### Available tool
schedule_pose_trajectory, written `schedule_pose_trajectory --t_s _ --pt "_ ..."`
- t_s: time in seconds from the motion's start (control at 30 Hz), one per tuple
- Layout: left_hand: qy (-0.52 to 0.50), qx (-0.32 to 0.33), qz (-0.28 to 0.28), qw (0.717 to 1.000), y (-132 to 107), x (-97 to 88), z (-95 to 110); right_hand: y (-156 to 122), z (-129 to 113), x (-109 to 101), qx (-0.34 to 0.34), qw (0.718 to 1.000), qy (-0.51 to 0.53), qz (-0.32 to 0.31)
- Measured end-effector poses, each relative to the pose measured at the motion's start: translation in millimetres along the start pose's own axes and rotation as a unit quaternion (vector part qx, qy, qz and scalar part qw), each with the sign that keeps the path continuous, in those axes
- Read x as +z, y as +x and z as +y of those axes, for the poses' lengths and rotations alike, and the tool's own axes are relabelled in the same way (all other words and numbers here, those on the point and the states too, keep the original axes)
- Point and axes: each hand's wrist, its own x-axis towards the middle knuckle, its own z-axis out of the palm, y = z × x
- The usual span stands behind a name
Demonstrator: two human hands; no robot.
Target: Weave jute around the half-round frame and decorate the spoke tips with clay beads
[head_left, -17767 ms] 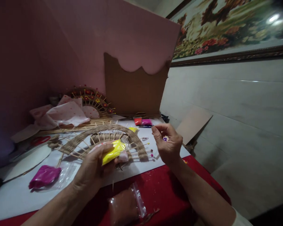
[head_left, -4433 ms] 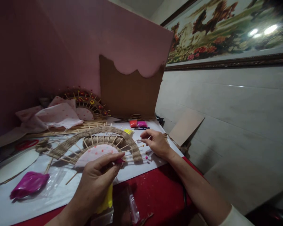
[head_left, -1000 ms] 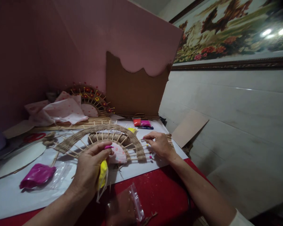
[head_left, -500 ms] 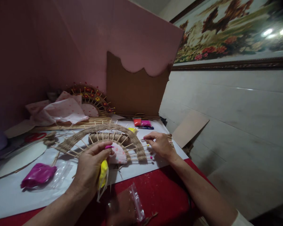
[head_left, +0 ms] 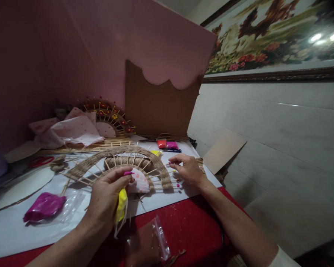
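A half-round woven fan frame point(head_left: 119, 152) of jute and thin sticks lies on white paper, with a pink dotted half-disc point(head_left: 140, 182) at its centre. My left hand point(head_left: 107, 196) is closed around a yellow clay packet point(head_left: 121, 204) and pinches a small magenta clay piece point(head_left: 128, 173) between thumb and forefinger, just above the half-disc. My right hand point(head_left: 187, 170) rests at the frame's right end, fingertips pinched at a stick tip; what they hold is too small to name. Small clay beads point(head_left: 178, 181) cap some stick ends there.
A magenta clay bag point(head_left: 44, 206) lies at the left. A finished decorated fan point(head_left: 108, 115), pink dotted fabric point(head_left: 72, 129), loose sticks, red and pink clay packets point(head_left: 167, 144) and a cardboard backboard point(head_left: 158, 104) stand behind. A clear plastic bag point(head_left: 147, 241) lies on the red cloth.
Since one second ago, almost nothing moved; my right hand shifted slightly at the stick ends. Earlier, my left hand held the yellow packet higher and took up the magenta piece.
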Motion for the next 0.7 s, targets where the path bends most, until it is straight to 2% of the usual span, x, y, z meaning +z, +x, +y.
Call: schedule_pose_trajectory --t_s 0.7 --pt "0.001 0.007 -0.008 1.000 2.1 -1.8 -1.9 1.6 2.9 -0.8 -0.034 0.999 0.000 0.000"
